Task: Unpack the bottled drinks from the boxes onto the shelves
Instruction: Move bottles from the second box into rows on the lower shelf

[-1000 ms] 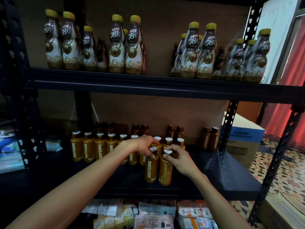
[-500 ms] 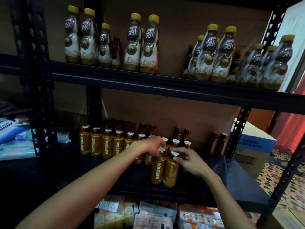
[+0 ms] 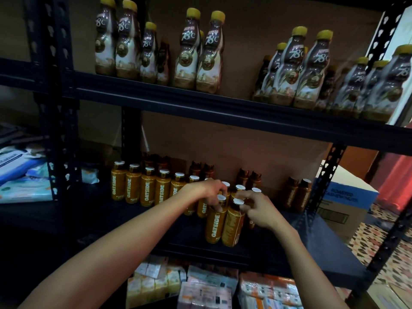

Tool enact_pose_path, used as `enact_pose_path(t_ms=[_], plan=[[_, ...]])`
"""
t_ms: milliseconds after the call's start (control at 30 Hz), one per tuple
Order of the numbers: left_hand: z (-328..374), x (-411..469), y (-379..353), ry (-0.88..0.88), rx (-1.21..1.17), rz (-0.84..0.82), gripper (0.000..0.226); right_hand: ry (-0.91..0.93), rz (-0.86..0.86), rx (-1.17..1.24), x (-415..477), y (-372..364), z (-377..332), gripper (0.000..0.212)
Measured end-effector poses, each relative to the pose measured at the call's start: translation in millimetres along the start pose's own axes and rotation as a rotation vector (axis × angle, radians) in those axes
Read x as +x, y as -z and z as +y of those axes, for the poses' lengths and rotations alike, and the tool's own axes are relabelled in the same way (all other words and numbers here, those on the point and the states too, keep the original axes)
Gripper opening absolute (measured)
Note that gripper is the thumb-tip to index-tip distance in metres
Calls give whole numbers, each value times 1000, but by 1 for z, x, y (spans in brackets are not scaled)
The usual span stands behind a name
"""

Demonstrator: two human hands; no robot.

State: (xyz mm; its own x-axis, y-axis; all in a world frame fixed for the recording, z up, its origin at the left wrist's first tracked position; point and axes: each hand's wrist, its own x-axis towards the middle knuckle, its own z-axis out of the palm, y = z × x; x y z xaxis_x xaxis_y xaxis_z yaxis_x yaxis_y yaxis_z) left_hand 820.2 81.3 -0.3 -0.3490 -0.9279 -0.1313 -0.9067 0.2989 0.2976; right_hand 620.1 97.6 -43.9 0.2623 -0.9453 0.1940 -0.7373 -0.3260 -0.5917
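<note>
On the middle shelf [image 3: 278,246] stand several amber Oatside bottles with white caps. Two of them stand in front of the row: the left front bottle [image 3: 214,224] and the right front bottle [image 3: 231,227]. My left hand [image 3: 206,191] reaches over the row and its curled fingers hold the neck of the left front bottle. My right hand [image 3: 259,209] pinches the neck of the right front bottle just under its cap. Both bottles stand upright on the shelf, touching each other.
The top shelf [image 3: 200,105] carries several brown Kopiko 78C bottles [image 3: 208,61] with yellow caps. Darker brown bottles [image 3: 297,195] stand at the back right of the middle shelf. A cardboard box [image 3: 341,204] sits beyond the right upright. Packaged goods [image 3: 211,288] fill the space below.
The view has shifted left and closer. Both hands stay on the necks of the two front bottles, which remain on the shelf in nearly the same spot.
</note>
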Motion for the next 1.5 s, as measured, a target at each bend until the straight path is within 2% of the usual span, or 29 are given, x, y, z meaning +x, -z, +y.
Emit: enact_pose_path(t_ms=[100, 200, 300, 367, 433, 567, 733, 900, 1033, 1200, 1333, 1500], plan=[[-1, 0, 1, -3, -3, -3, 59, -12, -48, -3, 1, 0, -4, 39], [-2, 1, 1, 0, 1, -8, 59, -4, -8, -43, 1, 2, -8, 35], [-3, 2, 0, 9, -3, -4, 59, -15, 7, -15, -1, 6, -6, 44], [-4, 2, 0, 4, -10, -5, 59, -13, -35, 8, -2, 7, -4, 36], [-4, 2, 0, 1, -19, -7, 60, -23, -63, -5, -1, 6, -3, 37], [-4, 3, 0, 2, -13, -6, 59, -20, 8, -39, -1, 5, -3, 28], [-4, 4, -1, 6, -11, -4, 60, -26, -25, -4, -2, 6, -2, 39], [-4, 5, -2, 4, -7, 2, 61, -39, -1, 44, 1, 1, -1, 26], [-5, 5, -2, 2, 1, 0, 61, -15, 14, 55, 1, -3, 2, 30], [-7, 4, -4, -5, -42, 25, 59, -36, -32, 100, -2, -10, 9, 45], [-6, 4, -6, -9, -65, 40, 60, -62, 17, 108, 1, -15, 14, 41], [-4, 5, -5, -2, -61, 36, 61, -65, -5, 132, -1, -13, 15, 38]])
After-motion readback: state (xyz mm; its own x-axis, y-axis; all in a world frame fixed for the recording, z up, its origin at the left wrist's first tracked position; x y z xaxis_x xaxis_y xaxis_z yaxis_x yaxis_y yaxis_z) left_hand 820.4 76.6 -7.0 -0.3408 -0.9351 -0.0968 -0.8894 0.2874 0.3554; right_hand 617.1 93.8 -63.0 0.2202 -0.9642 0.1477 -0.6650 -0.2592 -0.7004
